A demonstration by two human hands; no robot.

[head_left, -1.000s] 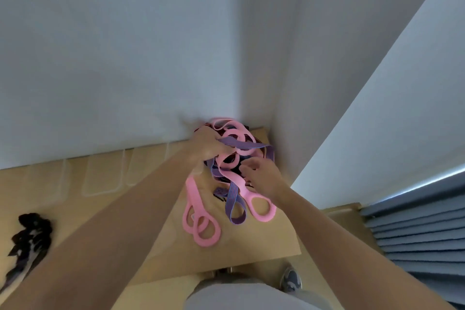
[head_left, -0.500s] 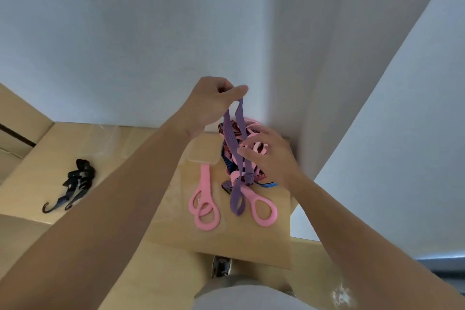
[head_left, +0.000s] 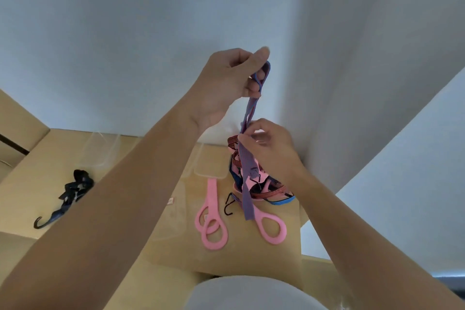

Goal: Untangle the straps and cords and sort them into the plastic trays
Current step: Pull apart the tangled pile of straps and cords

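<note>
Pinching the flat purple woven strap (head_left: 246,163) high in my left hand (head_left: 226,83), I am gripping it lower with my right hand (head_left: 269,148) above the tangled pile of pink, red and blue straps (head_left: 264,185), which is lying on the light wooden tabletop (head_left: 251,257) in the white-walled corner (head_left: 305,83); clear plastic trays (head_left: 210,166) are sitting alongside.
</note>
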